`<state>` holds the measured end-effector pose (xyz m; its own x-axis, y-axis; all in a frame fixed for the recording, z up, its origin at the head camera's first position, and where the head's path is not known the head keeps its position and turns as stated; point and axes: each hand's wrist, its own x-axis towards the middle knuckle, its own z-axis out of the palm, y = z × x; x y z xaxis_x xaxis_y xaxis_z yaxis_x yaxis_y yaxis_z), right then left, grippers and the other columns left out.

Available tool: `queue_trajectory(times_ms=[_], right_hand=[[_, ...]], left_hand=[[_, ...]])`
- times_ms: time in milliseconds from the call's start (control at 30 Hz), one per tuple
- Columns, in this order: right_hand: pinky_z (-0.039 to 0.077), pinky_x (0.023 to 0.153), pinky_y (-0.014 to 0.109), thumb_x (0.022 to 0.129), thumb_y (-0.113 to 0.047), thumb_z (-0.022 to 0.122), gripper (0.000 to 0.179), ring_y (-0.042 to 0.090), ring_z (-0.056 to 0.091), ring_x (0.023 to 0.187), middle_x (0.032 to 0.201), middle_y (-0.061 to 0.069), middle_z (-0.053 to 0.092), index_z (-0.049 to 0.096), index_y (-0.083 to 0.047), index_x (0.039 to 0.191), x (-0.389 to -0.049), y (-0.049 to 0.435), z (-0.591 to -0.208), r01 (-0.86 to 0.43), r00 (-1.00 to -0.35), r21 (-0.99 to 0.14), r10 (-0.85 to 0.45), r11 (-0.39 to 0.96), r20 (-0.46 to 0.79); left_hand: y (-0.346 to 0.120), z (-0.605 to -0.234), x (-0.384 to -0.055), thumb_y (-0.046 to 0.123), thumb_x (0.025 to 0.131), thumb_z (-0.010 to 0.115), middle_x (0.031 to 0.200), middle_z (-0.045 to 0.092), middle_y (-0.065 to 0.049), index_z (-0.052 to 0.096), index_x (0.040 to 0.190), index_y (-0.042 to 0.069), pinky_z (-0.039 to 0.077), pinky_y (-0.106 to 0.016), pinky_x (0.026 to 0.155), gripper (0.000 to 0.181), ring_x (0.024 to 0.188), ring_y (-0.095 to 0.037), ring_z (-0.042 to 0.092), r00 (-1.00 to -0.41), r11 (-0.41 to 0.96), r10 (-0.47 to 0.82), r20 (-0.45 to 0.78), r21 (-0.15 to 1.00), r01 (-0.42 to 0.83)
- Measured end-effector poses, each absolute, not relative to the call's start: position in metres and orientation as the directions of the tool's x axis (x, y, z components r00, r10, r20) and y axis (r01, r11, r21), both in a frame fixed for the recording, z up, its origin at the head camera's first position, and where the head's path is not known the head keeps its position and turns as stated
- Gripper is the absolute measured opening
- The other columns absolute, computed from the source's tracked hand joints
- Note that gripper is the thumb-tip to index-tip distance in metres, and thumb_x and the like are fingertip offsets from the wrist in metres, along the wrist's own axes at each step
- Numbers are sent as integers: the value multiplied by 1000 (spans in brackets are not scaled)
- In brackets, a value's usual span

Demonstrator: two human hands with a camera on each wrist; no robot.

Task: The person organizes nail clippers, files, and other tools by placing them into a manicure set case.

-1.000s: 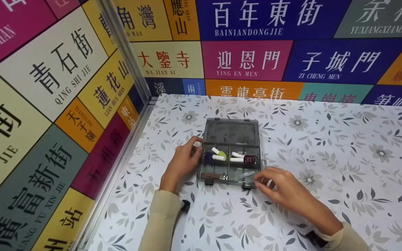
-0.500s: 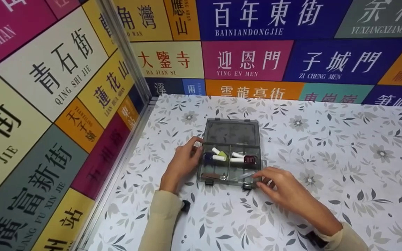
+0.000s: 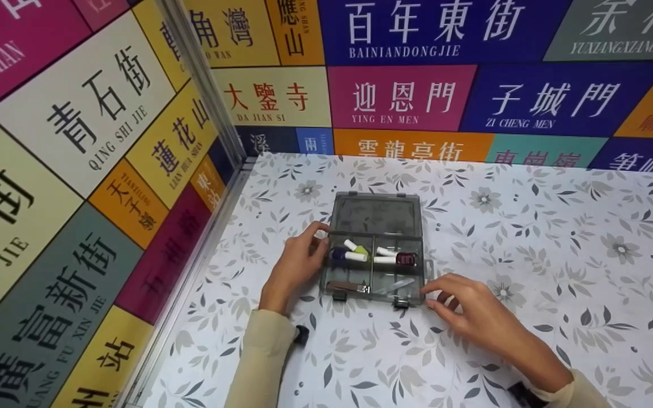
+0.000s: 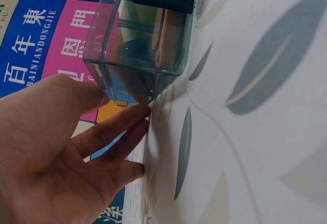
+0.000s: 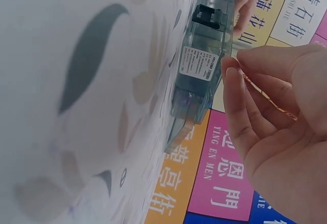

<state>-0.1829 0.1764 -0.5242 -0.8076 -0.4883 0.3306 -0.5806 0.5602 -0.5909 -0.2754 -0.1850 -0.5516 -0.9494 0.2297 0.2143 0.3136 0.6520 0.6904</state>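
A smoky clear organizer box (image 3: 374,249) lies on the table with its lid folded back. My left hand (image 3: 299,258) touches its left side with fingertips, and the left wrist view shows the thumb and fingers at the box's corner. Beside the front right corner is my right hand (image 3: 468,300), fingers loosely bent and holding nothing; whether its fingertips touch the wall I cannot tell. The back compartments hold white-capped nail polish bottles: a green one (image 3: 361,250), a dark blue one (image 3: 339,256) and a dark red one (image 3: 406,259). In front lie a brown nail clipper (image 3: 346,286) and a clear strip (image 3: 400,285).
A floral cloth (image 3: 559,255) covers the table. Walls with coloured street-name panels (image 3: 400,96) stand behind and at the left. The box has black latches (image 3: 400,304) in front, and a white label (image 5: 198,64) shows on its side in the right wrist view.
My right hand has drawn back to the right, its fingertips leaving the front right compartment's edge. The left hand, box and contents look unmoved.
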Motion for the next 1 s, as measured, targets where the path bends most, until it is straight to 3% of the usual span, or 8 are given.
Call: queue_trajectory(times_ms=[467,733,1000], right_hand=[[61,68,23,91,1,83,22,2,71,80,105,1,81,80,-9,110,-174,197,-525,-559,-824,-583,-472,590,313],[60,66,25,90,-7,86,24,-1,68,78,104,-6,81,81,-18,111,-166,208,-525,-504,-862,-543,-434,672,262],[56,66,25,87,-13,90,25,1,66,78,100,-13,79,81,-24,107,-160,217,-530,-515,-857,-479,-414,710,308]], left_hand=[[-185,-551,-275,20,113,58,105,83,-8,65,137,16,62,-44,84,26,92,-19,79,-955,659,216,205,691,297],[-184,-551,-274,21,113,58,105,83,-7,65,137,17,62,-44,85,25,93,-18,79,-960,656,208,190,700,281],[-185,-552,-274,20,113,58,102,83,-6,64,138,17,59,-41,78,25,85,-15,77,-951,651,227,208,694,307]])
